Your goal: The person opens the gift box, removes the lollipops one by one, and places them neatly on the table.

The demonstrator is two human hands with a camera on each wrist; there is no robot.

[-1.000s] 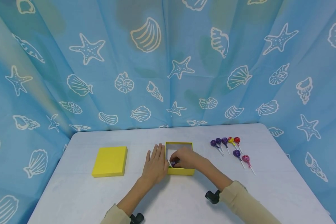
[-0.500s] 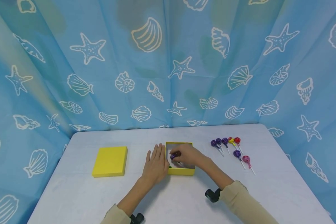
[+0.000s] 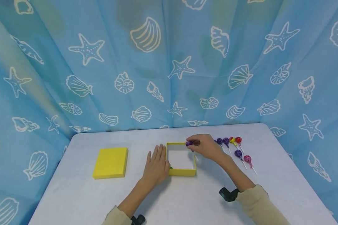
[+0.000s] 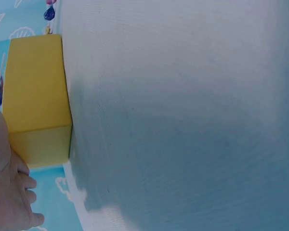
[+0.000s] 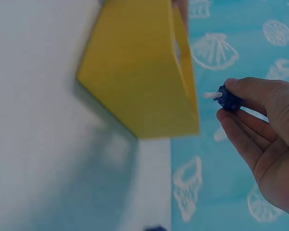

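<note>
My right hand (image 3: 204,146) pinches a purple lollipop (image 3: 189,143) by its wrapped head between thumb and fingertips, the white stick poking out sideways in the right wrist view, and holds it in the air over the far right corner of the open yellow box (image 3: 181,171). My left hand (image 3: 156,165) lies flat on the white table (image 3: 81,197) with fingers straight, pressed against the box's left wall to steady it; it grips nothing. Something small and green shows at the near left inside corner of the box, too hidden by the wall for me to name. To the right of my hand lie more lollipops (image 3: 236,147), about 6 in purple, yellow, red and pink, heads pointing away from me, near each other but well apart from the box. The yellow lid (image 3: 111,162) lies flat well off to the left. I judge the step in hand to be moving this 1 lollipop between box and row; which way, I cannot tell. The next move calls for a steady pinch on the head and a clear path past the box rim.
</note>
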